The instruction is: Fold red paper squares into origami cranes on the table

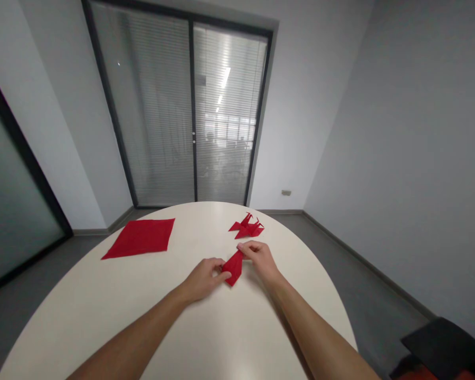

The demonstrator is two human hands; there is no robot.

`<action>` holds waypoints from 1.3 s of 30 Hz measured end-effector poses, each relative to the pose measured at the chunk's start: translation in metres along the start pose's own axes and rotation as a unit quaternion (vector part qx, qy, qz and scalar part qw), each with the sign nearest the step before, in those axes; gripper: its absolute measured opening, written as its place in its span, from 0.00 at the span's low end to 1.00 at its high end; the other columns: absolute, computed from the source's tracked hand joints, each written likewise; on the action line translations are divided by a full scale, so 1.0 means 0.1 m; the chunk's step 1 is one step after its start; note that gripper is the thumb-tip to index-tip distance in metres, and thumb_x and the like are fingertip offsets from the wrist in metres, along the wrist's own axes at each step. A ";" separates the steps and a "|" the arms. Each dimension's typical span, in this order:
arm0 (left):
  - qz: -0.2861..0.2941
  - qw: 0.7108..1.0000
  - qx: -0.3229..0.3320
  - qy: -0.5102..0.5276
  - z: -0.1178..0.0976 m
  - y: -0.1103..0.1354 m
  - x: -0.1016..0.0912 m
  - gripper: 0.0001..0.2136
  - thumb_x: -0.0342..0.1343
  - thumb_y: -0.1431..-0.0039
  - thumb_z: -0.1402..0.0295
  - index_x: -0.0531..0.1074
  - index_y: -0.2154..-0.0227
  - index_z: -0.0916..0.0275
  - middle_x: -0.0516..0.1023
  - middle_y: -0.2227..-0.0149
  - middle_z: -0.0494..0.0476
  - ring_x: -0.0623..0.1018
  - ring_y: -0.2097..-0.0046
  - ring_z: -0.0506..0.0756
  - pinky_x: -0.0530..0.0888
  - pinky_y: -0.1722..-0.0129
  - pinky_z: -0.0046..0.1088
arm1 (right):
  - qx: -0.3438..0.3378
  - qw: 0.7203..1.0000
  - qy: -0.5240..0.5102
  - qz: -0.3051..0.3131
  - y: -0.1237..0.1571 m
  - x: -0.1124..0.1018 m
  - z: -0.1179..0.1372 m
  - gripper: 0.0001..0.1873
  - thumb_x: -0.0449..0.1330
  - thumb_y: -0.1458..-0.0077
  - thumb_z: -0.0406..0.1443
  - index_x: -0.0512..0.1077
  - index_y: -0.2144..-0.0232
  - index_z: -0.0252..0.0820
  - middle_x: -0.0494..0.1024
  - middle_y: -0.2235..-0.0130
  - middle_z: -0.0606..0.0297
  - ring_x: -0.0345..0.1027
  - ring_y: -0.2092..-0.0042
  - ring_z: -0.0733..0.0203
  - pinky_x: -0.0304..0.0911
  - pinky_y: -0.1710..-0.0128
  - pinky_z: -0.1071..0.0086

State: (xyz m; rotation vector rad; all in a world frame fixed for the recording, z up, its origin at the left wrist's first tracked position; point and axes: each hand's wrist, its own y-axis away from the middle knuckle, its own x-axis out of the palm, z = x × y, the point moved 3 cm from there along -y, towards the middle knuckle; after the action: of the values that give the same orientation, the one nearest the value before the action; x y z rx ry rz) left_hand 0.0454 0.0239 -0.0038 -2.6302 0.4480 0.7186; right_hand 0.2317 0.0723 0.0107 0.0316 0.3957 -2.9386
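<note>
Folded red paper [233, 267], one: left grip [206, 277] pinched its wide part, right grip [260, 258] its narrow tip; red origami figures [247, 228] lay beyond.

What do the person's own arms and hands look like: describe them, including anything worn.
The left hand and right hand have no gloves. The left forearm and right forearm show no sleeves, watch, bracelet or cables. Fine markings are too small to tell.

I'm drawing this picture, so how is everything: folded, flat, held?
Small red folded-paper piece: folded, held in both hands
Left hand: pinching its left side
Right hand: pinching its far end
Red four-sided paper: spread flat
Red pointed paper figures: folded
Pale slatted blinds: lowered
</note>
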 end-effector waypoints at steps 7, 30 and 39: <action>-0.126 0.991 -0.035 0.019 0.09 -0.04 -0.07 0.09 0.57 0.41 0.63 0.77 0.65 0.62 0.83 0.65 0.55 0.79 0.63 0.57 0.71 0.60 0.29 | 0.025 0.999 -0.002 0.022 0.02 -0.02 -0.04 0.26 0.70 0.54 0.50 0.74 0.57 0.42 0.78 0.62 0.61 0.72 0.65 0.59 0.67 0.66 0.65; -0.104 0.991 -0.015 0.082 -0.05 -0.05 -0.07 0.14 0.54 0.39 0.63 0.80 0.58 0.63 0.84 0.57 0.59 0.80 0.55 0.59 0.73 0.51 0.34 | -0.028 0.989 0.128 0.060 0.08 0.17 -0.10 0.11 0.63 0.46 0.42 0.76 0.66 0.39 0.80 0.66 0.61 0.68 0.69 0.61 0.61 0.68 0.68; -0.121 0.990 -0.018 0.065 0.00 -0.07 -0.08 0.15 0.52 0.38 0.62 0.81 0.59 0.63 0.84 0.59 0.58 0.80 0.57 0.59 0.73 0.53 0.33 | -0.012 0.989 0.124 0.077 0.12 0.19 -0.07 0.22 0.70 0.53 0.46 0.75 0.59 0.41 0.79 0.67 0.63 0.71 0.67 0.59 0.64 0.67 0.68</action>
State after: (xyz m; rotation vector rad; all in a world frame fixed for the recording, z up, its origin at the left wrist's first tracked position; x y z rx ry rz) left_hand 0.0421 0.0320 0.0025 -2.7130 0.1467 0.4847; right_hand 0.2147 0.0595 -0.0004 0.4083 0.4403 -2.7833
